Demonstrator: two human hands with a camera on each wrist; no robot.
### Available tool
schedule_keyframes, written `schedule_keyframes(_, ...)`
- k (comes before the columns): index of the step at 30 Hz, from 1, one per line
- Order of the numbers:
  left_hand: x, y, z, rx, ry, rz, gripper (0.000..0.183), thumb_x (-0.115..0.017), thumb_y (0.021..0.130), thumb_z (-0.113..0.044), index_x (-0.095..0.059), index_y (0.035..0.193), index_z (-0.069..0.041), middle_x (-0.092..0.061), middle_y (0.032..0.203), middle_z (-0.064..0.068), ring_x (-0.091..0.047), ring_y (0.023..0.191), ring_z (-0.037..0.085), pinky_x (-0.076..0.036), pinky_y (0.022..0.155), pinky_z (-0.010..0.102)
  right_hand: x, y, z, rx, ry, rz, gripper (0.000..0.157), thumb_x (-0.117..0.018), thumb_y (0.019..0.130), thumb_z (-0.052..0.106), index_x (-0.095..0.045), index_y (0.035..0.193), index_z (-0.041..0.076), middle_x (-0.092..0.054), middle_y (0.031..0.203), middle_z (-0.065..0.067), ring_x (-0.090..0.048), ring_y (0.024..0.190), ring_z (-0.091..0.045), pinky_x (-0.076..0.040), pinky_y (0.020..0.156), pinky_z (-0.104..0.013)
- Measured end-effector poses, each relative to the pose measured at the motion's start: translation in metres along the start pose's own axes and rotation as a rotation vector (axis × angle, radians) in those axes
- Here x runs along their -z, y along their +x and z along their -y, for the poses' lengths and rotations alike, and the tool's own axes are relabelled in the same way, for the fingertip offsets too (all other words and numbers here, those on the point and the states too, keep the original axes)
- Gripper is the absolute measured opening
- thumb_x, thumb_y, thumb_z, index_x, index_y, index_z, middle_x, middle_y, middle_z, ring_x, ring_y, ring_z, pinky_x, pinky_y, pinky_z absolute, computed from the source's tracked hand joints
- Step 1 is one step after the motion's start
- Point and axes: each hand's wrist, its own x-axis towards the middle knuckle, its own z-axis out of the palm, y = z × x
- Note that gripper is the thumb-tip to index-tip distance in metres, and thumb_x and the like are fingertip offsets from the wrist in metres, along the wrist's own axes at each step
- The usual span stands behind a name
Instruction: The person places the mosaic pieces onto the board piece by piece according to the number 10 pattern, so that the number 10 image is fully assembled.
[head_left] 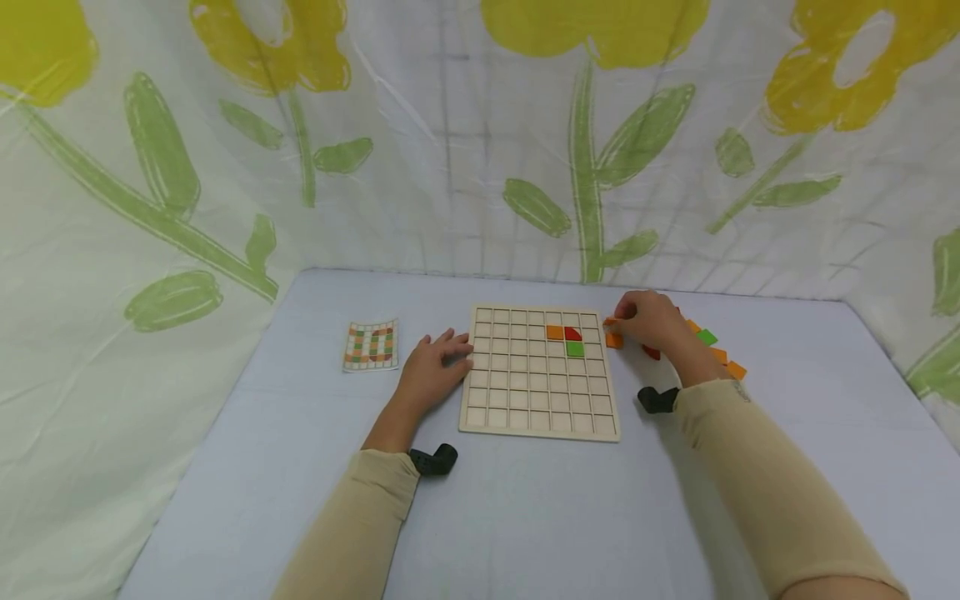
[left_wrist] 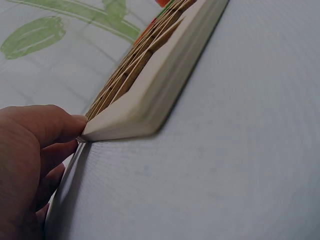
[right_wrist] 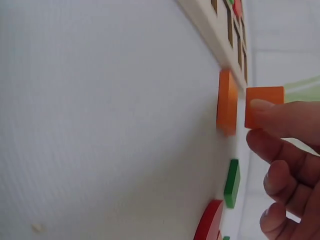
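Note:
My left hand [head_left: 433, 371] lies beside the left edge of a pale wooden grid board [head_left: 497, 375], fingers extended. In the left wrist view the thumb [left_wrist: 62, 122] touches the board's side. My right hand [head_left: 654, 321] is beyond the board's far right corner and pinches an orange square tile [right_wrist: 270, 94] between thumb and finger, raised off the table. Another orange tile [right_wrist: 227, 102] lies below it, near the board's edge. On the board sit an orange square [head_left: 555, 332], a red rounded piece [head_left: 573, 333] and a green square [head_left: 575, 349].
A small pattern card [head_left: 371, 345] with coloured squares lies left of the board. Around the right hand are several loose pieces, including a green tile [head_left: 707, 337], an orange tile [head_left: 737, 370] and a red piece [right_wrist: 208, 222]. A flowered curtain [head_left: 517, 167] hangs behind the table.

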Motion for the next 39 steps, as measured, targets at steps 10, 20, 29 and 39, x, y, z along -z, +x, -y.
schedule_keyframes(10, 0.0, 0.0, 0.0, 0.0, 0.01, -0.001, 0.032, -0.067, 0.093, -0.025, -0.07, 0.122, -0.012, -0.057, 0.142, -0.003, -0.039, 0.144, 0.016, -0.012, 0.127, 0.038, -0.014, -0.014, 0.016, 0.132, 0.185, 0.169, 0.017, -0.076, 0.086, 0.025, -0.072, 0.098, 0.013, -0.07, 0.094, -0.002, -0.054, 0.088, -0.023, -0.047, 0.072, -0.03)
schedule_keyframes(20, 0.0, 0.0, -0.002, 0.002, 0.009, 0.003, 0.032, -0.068, 0.093, -0.025, -0.071, 0.121, -0.011, -0.057, 0.142, -0.003, -0.038, 0.144, 0.016, -0.012, 0.127, 0.038, -0.038, -0.026, 0.021, 0.148, 0.194, 0.175, 0.015, -0.073, 0.09, 0.029, -0.075, 0.094, 0.016, -0.071, 0.091, -0.001, -0.056, 0.084, -0.02, -0.048, 0.071, -0.029)
schedule_keyframes(29, 0.0, 0.001, 0.001, -0.006, 0.006, -0.002, 0.032, -0.068, 0.093, -0.024, -0.071, 0.121, -0.011, -0.057, 0.142, -0.002, -0.039, 0.144, 0.018, -0.013, 0.126, 0.039, -0.043, -0.028, 0.025, 0.146, 0.154, 0.134, 0.01, -0.071, 0.091, 0.026, -0.073, 0.091, 0.016, -0.069, 0.091, 0.0, -0.055, 0.085, -0.02, -0.048, 0.07, -0.028)
schedule_keyframes(39, -0.001, 0.0, 0.0, 0.003, -0.015, -0.004, 0.031, -0.069, 0.092, -0.024, -0.071, 0.121, -0.011, -0.058, 0.141, -0.003, -0.039, 0.143, 0.016, -0.012, 0.127, 0.038, -0.029, -0.032, 0.005, -0.005, 0.253, -0.034, 0.023, -0.065, 0.095, 0.031, -0.071, 0.111, 0.015, -0.066, 0.099, -0.008, -0.053, 0.088, -0.025, -0.048, 0.069, -0.029)
